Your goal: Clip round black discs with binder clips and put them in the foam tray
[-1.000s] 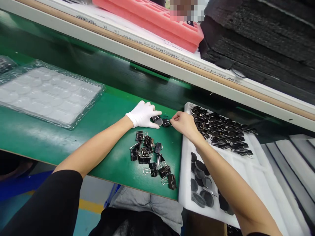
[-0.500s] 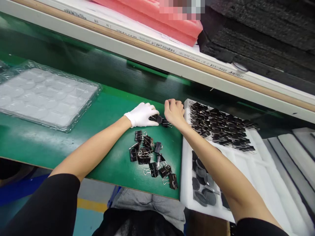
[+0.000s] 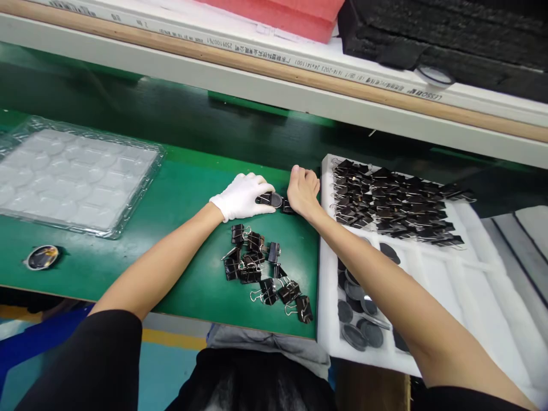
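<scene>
My left hand [image 3: 244, 197], in a white glove, is closed around a black binder clip [image 3: 264, 198] at the middle of the green table. A round dark disc [image 3: 276, 200] sticks out at the clip's right end, beside my fingertips. Just right of the disc lies another black binder clip [image 3: 287, 206], partly covered by my right hand [image 3: 303, 191]. That hand is bare, with curled fingers; what lies inside them is hidden. Nearer to me, several loose black binder clips [image 3: 250, 260] with silver handles lie in a heap.
On the right stands a white foam tray [image 3: 324, 257] with rows of binder clips [image 3: 394, 200] and loose dark discs [image 3: 355, 337]. A clear plastic tray [image 3: 81, 177] and a small round item [image 3: 43, 257] lie left. A shelf edge [image 3: 240, 54] crosses behind, bearing black foam [image 3: 428, 40].
The view has shifted slightly, bringing the small round item at left into sight. My right hand now covers more of the binder clip beside it. My left hand keeps its hold.
</scene>
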A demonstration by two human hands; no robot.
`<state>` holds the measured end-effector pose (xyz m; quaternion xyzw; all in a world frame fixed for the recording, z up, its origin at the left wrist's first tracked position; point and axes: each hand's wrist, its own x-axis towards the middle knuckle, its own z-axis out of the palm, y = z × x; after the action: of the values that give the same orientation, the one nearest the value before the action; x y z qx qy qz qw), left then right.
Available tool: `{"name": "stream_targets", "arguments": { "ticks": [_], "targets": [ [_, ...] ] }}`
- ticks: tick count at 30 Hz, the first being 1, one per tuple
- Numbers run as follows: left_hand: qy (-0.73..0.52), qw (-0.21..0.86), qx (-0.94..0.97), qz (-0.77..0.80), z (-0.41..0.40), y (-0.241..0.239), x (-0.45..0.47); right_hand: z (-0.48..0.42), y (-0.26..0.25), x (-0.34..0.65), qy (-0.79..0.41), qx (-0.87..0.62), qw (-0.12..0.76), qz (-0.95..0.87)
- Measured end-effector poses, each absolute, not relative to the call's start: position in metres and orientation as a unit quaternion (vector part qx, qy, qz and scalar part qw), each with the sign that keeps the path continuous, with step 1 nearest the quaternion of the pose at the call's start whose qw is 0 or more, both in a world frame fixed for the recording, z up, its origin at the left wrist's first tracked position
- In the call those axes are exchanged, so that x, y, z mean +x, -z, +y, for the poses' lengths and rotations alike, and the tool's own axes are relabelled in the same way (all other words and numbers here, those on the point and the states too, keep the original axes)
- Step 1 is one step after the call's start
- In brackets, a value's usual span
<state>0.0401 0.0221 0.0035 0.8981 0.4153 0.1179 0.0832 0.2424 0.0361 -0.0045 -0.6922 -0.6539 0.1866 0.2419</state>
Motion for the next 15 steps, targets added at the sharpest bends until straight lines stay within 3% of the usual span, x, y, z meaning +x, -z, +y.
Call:
{"name": "stream_targets", "arguments": {
  "ticks": [15],
  "targets": [
    [-0.100, 0.082, 0.905, 0.405, 0.0189, -0.0055, 0.0508, 0.0376, 0.0067, 0.2441, -0.175, -0.693, 0.237, -0.658]
  ]
}}
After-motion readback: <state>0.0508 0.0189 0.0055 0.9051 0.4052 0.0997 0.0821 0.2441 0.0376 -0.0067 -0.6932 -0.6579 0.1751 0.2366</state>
